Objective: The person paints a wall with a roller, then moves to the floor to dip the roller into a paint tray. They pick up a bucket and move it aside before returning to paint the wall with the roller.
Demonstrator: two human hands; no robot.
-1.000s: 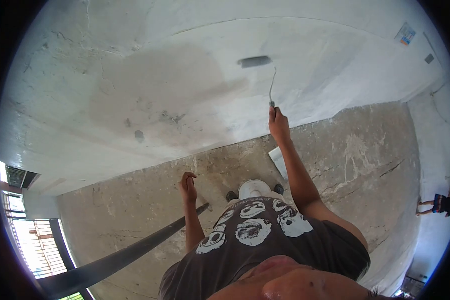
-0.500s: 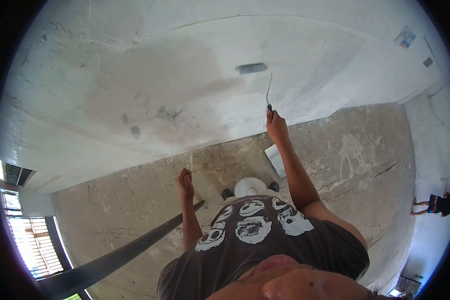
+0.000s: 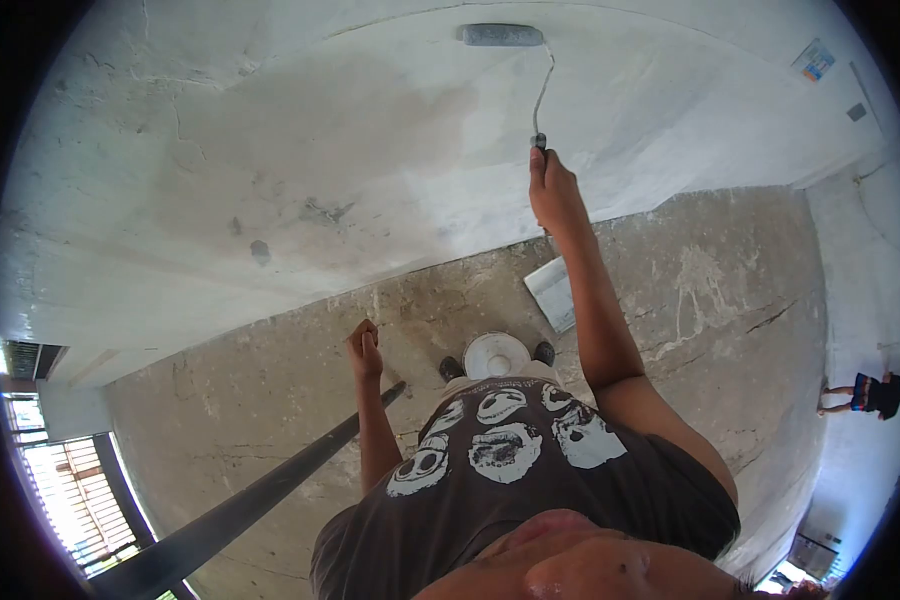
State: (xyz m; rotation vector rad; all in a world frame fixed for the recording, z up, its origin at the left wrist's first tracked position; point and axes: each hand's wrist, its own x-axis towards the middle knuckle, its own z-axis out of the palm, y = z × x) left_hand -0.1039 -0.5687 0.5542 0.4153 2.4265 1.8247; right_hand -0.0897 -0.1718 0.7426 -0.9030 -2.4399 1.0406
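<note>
Since a moment ago the roller [image 3: 503, 34] has climbed way up the wall [image 3: 270, 150], and it's now at the top centre of the frame. It's a fuzzy grey cylinder on a bent wire frame, pressed against rough, patchy plaster. Right hand [image 3: 553, 195] is clenched round its handle. Left hand [image 3: 365, 350] is curled into a loose fist with nothing in it, over the cracked concrete floor [image 3: 720, 280], near a flat white tray [image 3: 555, 293] and a round bucket [image 3: 497, 355].

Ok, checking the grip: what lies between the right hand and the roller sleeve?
Only the roller's thin bent metal shaft, from the right hand up to the roller sleeve, wall behind it; the head view shows this.
</note>
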